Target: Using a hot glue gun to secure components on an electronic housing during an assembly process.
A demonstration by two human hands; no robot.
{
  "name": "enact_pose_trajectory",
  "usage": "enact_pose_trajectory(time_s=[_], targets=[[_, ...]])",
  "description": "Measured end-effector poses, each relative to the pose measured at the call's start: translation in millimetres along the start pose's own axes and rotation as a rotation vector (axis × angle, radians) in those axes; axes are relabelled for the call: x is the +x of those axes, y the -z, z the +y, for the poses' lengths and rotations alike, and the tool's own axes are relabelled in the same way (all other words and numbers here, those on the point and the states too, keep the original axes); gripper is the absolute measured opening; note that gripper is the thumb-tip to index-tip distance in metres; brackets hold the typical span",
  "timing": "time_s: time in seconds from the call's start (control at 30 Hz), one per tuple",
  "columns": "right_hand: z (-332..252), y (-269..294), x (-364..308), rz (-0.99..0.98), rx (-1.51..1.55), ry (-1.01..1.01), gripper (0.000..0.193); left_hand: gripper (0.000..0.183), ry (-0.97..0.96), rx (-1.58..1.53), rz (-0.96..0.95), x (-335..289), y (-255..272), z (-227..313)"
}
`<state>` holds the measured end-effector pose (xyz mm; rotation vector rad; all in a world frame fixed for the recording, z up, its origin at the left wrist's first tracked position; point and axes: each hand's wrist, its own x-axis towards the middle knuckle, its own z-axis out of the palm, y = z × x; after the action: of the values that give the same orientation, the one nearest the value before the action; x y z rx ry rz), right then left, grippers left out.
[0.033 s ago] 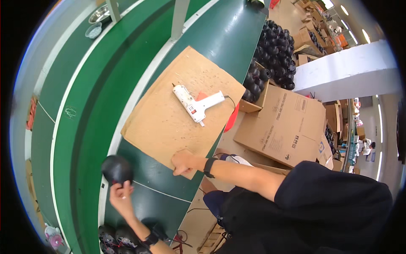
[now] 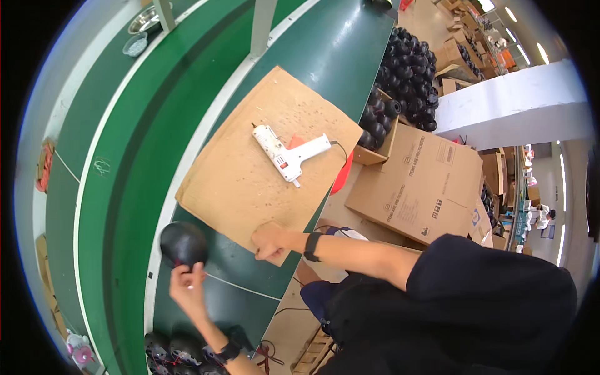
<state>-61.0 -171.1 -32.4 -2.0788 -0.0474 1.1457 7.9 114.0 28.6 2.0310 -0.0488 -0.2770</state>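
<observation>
From my end, the left hand (image 2: 189, 289) has its fingers clamped on the near edge of a black ball (image 2: 183, 242), by a reddish bit. The right hand (image 2: 270, 240) is curled at the sheet's (image 2: 231, 187) near corner; I can't tell whether it grips anything. The ball is beside the cardboard, over the counter (image 2: 322, 56); I can't make out whether it touches down. I'd judge this ball mid-handling: whether it's been glued I can't see, and the glue gun (image 2: 281, 156) lies unheld on the speckled sheet. More balls (image 2: 181, 350), some with red wires, crowd the counter's lower end. Past its pale edge runs a green strip (image 2: 147, 162); across the room I get a large carton (image 2: 419, 187) and a heaped black pile (image 2: 406, 75).
</observation>
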Motion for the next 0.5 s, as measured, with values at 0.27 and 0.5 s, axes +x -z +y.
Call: enact_pose_trajectory(time_s=[0.27, 0.5], targets=[[116.4, 70.4, -162.0, 0.424, 0.24, 0.374, 0.017, 0.023, -0.152, 0.52, -0.024, -73.1, -201.7, 82.0], [176.6, 162.7, -155.5, 0.793, -0.403, 0.18, 0.06, 0.041, 0.091, 0.125, 0.262, -96.8, -224.4, 83.1]])
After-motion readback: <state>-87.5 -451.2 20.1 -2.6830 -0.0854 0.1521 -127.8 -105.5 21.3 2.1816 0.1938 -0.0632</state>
